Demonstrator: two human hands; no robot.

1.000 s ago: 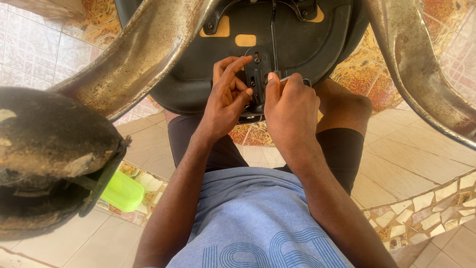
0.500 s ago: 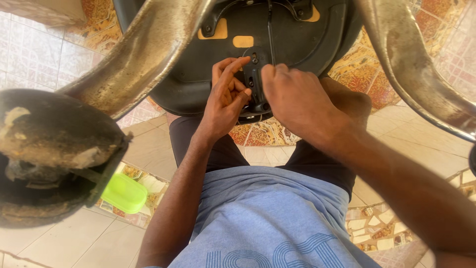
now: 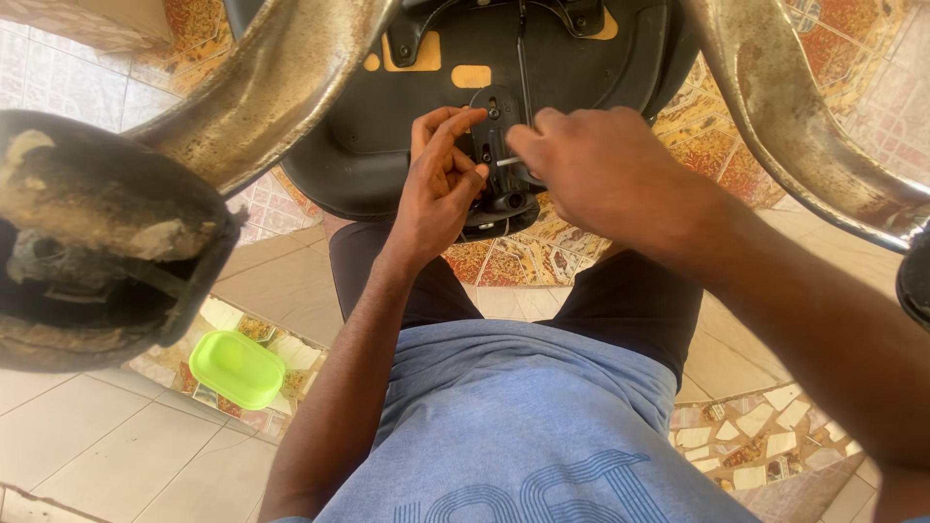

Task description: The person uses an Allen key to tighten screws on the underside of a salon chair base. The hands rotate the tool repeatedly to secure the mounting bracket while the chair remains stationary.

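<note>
An upturned chair [image 3: 368,126] fills the view, its black seat underside facing the person and worn metal legs [image 3: 281,77] spreading to either side. At the black bracket [image 3: 499,155] in the seat's middle, the left hand [image 3: 436,189] pinches the bracket's edge. The right hand [image 3: 601,165], lower half a second ago, has drawn back and now grips a thin metal pin [image 3: 508,162] pointing into the bracket. A green tub [image 3: 237,368] sits on the floor, well left of the chair.

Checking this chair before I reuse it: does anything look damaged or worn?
Yes. The caster at the left is chipped and caked with pale grime, and the metal legs look tarnished and scuffed. The black seat underside, where the left hand and right hand work, shows no visible cracks.
</note>
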